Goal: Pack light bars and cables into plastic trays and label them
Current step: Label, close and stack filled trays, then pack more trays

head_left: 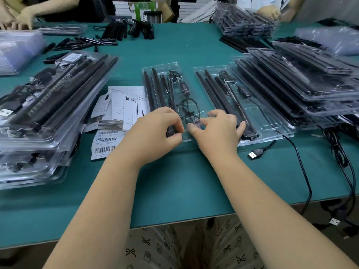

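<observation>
A clear plastic tray [165,68] lies in front of me on the green table, holding black light bars [153,88] and a coiled black cable [189,107]. My left hand [155,131] curls over the tray's near end and pinches there at the bars' ends. My right hand [215,129] pinches the tray's near edge beside the cable, its little finger touching the neighbouring tray. That second tray [258,121] sits just right, with bars and a cable whose USB plug [255,153] trails onto the table.
Stacks of filled trays stand at left [48,117] and right [303,82]. Barcode labels [105,141] and leaflets [124,105] lie left of the middle tray. Loose cables [340,152] hang off the right edge. Other people's hands [21,20] work at the far side.
</observation>
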Demonstrator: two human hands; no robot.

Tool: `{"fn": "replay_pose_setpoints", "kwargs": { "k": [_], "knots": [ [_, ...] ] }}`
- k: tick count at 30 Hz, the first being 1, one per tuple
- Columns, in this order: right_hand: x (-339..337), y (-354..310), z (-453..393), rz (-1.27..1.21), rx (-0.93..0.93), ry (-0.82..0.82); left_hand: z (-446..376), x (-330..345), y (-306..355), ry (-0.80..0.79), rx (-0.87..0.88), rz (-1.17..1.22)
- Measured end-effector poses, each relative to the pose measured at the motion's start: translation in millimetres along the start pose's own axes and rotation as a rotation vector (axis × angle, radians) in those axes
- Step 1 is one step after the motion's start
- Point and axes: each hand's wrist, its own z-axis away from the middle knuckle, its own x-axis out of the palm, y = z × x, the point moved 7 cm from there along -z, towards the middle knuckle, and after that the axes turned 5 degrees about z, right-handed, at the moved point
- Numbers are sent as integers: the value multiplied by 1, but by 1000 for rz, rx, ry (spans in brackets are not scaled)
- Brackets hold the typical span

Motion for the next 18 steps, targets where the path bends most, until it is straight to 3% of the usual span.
{"fn": "replay_pose_setpoints", "kwargs": {
  "k": [5, 10, 18],
  "knots": [
    [-5, 4, -1, -29, 22, 94, 1, 1, 2, -4, 3, -38],
    [-9, 5, 1, -115, 22, 118, 0, 13, -4, -104, -91, -233],
    [-12, 3, 1, -231, -19, 98, -1, 12, -7, -95, -92, -190]
  ]
}}
